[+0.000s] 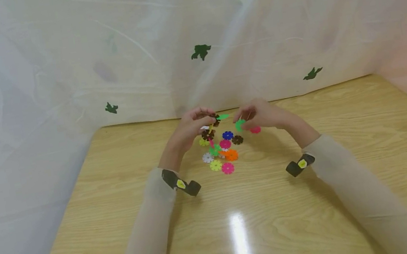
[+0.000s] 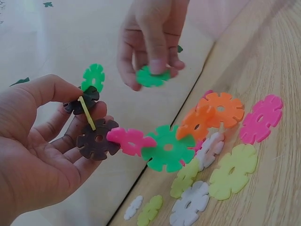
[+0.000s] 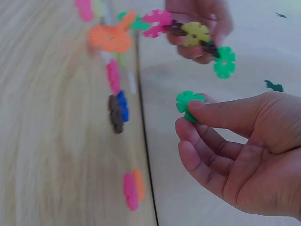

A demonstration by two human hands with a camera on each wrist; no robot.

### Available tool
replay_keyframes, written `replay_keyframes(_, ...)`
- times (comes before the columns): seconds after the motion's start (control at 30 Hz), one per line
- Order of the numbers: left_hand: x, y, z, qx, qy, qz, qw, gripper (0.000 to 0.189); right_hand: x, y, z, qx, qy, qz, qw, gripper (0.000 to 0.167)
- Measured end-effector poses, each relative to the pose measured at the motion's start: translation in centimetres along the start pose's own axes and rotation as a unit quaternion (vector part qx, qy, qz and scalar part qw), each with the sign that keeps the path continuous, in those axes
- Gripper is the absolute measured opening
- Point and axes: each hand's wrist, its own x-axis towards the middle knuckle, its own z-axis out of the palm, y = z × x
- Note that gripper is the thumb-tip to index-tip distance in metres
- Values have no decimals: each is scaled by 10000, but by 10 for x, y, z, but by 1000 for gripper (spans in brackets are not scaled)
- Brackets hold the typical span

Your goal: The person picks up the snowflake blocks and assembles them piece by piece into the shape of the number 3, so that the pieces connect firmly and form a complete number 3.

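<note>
"Plenty of bare room on the pale wood-grain table [image 1: 282, 221]?"

"On the near side. By its back edge, the right hand [image 1: 263, 114] pinches one bright-green notched plastic disc [image 3: 188, 103] between thumb and fingers."

"And the left hand [image 1: 189, 130]?"

"Fingers curled, gripping a multicoloured chain of flower-shaped plastic discs [image 2: 131, 142]; its lower end, seemingly among loose coloured discs [image 2: 233, 172], is hard to make out."

I see the left hand [image 2: 35, 150] holding a chain [image 2: 131, 141] of notched discs, brown, yellow, pink and green ones linked. Beyond, the right hand [image 2: 153, 33] pinches a green disc [image 2: 149, 79]; other discs [image 2: 233, 173] lie on the wooden table [image 2: 275, 183].
</note>
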Motion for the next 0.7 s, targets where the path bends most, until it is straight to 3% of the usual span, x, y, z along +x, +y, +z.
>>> replay_keyframes(0.1, 0, -1, 0, -36, 6, 9, 10000, 13, 0, -5, -2, 487, 420, 53, 9979, 28)
replay_keyframes(0.3, 2, -2, 1, -129, -33, 51, 9999, 12, 0, -10, 1, 1605, 1027, 58, 9817, 28)
replay_keyframes(0.7, 2, -2, 0, -179, -14, 9, 9998, 13, 2, -5, 6, 2776, 856, 33, 9569, 17)
